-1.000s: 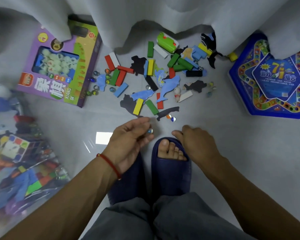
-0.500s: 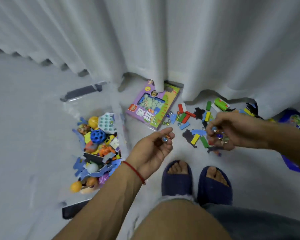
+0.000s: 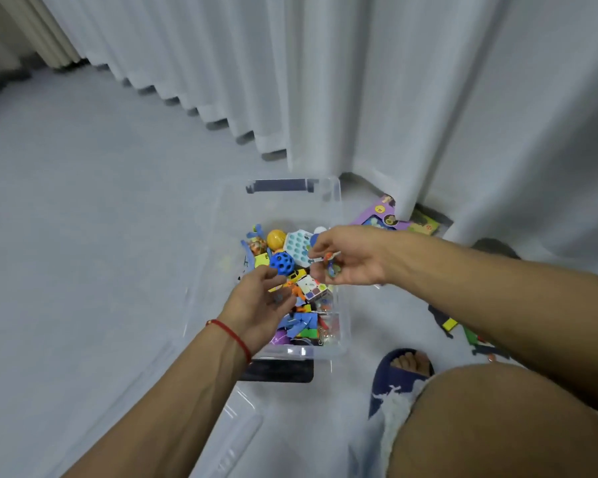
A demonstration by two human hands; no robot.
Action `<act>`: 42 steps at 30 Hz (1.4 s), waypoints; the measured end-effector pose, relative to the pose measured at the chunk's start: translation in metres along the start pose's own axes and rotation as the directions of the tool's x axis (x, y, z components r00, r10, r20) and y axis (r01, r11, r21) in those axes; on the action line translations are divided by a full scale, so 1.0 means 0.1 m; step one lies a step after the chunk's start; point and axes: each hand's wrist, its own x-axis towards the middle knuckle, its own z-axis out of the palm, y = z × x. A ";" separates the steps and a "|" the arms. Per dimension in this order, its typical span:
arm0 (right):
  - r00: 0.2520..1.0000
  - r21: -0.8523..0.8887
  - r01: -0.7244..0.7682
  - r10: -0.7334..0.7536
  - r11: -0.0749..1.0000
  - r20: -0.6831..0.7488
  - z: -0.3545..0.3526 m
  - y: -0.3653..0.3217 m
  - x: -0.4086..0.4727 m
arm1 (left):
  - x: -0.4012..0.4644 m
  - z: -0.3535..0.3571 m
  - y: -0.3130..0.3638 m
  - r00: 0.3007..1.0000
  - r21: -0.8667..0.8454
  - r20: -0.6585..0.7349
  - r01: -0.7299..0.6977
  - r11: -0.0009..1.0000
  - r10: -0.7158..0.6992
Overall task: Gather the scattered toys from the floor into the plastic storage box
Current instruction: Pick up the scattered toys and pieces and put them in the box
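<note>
The clear plastic storage box (image 3: 332,198) stands on the floor in the middle of the view, half full of toys, among them a blue holed ball (image 3: 281,262), a yellow ball (image 3: 276,238) and a puzzle cube (image 3: 313,288). My left hand (image 3: 259,305) hovers over the box's near half, palm up, fingers loosely curled around a small marble (image 3: 277,298). Over the box's right side, my right hand (image 3: 351,258) is closed on a few marbles and small pieces (image 3: 330,267).
A purple game box (image 3: 384,220) lies partly under the white curtain (image 3: 428,98) just right of the storage box. Several loose blocks and dark cut-outs (image 3: 463,334) lie on the floor at right. The clear lid (image 3: 228,426) lies in front, by my slippered foot (image 3: 401,370).
My view has swung left, bringing the storage box to the centre. Both hands have travelled from the toy pile to above the box, still holding what they picked up.
</note>
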 end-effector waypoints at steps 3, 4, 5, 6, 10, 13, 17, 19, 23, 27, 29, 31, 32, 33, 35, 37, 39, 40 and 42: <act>0.995 -0.049 0.049 -0.052 0.998 -0.083 0.01 0.05 0.09 | 0.02 0.09 -0.01 1.000 0.086 -0.017 -0.016 0.996 0.018; 0.993 -0.095 0.051 -0.060 0.994 -0.098 -0.03 0.05 0.07 | 0.02 0.13 -0.02 0.999 0.108 -0.020 -0.028 0.994 0.030; 0.993 -0.147 0.048 -0.063 0.988 -0.101 -0.09 0.04 0.02 | 0.00 0.19 -0.03 0.999 0.125 -0.020 -0.038 0.991 0.041; 0.994 -0.202 0.035 -0.056 0.979 -0.095 -0.17 0.02 -0.05 | -0.01 0.24 -0.04 0.999 0.138 -0.014 -0.045 0.989 0.048; 0.993 -0.424 0.018 -0.065 0.906 -0.095 -0.70 -0.04 -0.39 | -0.04 0.47 -0.09 0.990 0.227 -0.022 -0.129 0.965 0.138; 0.971 -0.492 0.048 -0.157 0.869 -0.182 -1.27 0.00 -0.67 | -0.08 0.75 -0.21 0.971 0.257 0.070 -0.238 0.937 0.227; 0.899 -0.596 -0.082 -0.199 0.799 -0.390 -2.19 0.34 -0.97 | -0.03 1.19 -0.59 0.947 0.339 0.216 -0.300 0.892 0.237; 0.851 -0.617 -0.189 -0.186 0.764 -0.490 -2.63 0.66 -0.98 | 0.07 1.39 -0.88 0.941 0.447 0.271 -0.312 0.839 0.205; 0.797 -0.664 -0.327 -0.181 0.673 -0.577 -3.14 1.49 -0.70 | 0.48 1.65 -1.53 0.930 0.699 0.347 -0.343 0.628 0.122; 0.794 -0.716 -0.316 -0.240 0.623 -0.559 -3.26 2.32 -0.24 | 0.99 1.81 -2.05 0.919 0.885 0.394 -0.381 0.268 0.006; 0.780 -0.733 -0.263 -0.308 0.628 -0.544 -3.27 2.61 -0.02 | 1.19 1.90 -2.25 0.905 0.901 0.425 -0.422 0.103 -0.016; 0.731 -0.718 -0.215 -0.378 0.662 -0.568 -3.27 2.74 0.16 | 1.37 1.98 -2.44 0.872 0.869 0.489 -0.485 -0.096 0.024; 0.699 -0.697 -0.202 -0.397 0.688 -0.595 -3.26 2.78 0.24 | 1.45 2.02 -2.52 0.841 0.836 0.536 -0.518 -0.180 0.071; 0.671 -0.678 -0.196 -0.407 0.709 -0.620 -3.25 2.81 0.30 | 1.54 2.04 -2.58 0.799 0.797 0.590 -0.554 -0.240 0.118; 0.635 -0.662 -0.196 -0.421 0.724 -0.648 -3.24 2.89 0.41 | 1.71 2.08 -2.69 0.735 0.741 0.660 -0.600 -0.302 0.159; 0.611 -0.663 -0.182 -0.444 0.726 -0.655 -3.22 3.00 0.49 | 1.86 2.09 -2.77 0.712 0.714 0.685 -0.616 -0.333 0.153; 0.588 -0.673 -0.143 -0.484 0.726 -0.648 -3.22 3.10 0.55 | 1.95 2.08 -2.85 0.698 0.700 0.697 -0.613 -0.368 0.164; 0.574 -0.672 -0.126 -0.499 0.729 -0.649 -3.22 3.13 0.56 | 1.99 2.08 -2.89 0.690 0.698 0.701 -0.612 -0.371 0.180; 0.540 -0.682 -0.098 -0.537 0.725 -0.648 -3.22 3.20 0.61 | 2.05 2.06 -2.93 0.686 0.722 0.688 -0.617 -0.312 0.237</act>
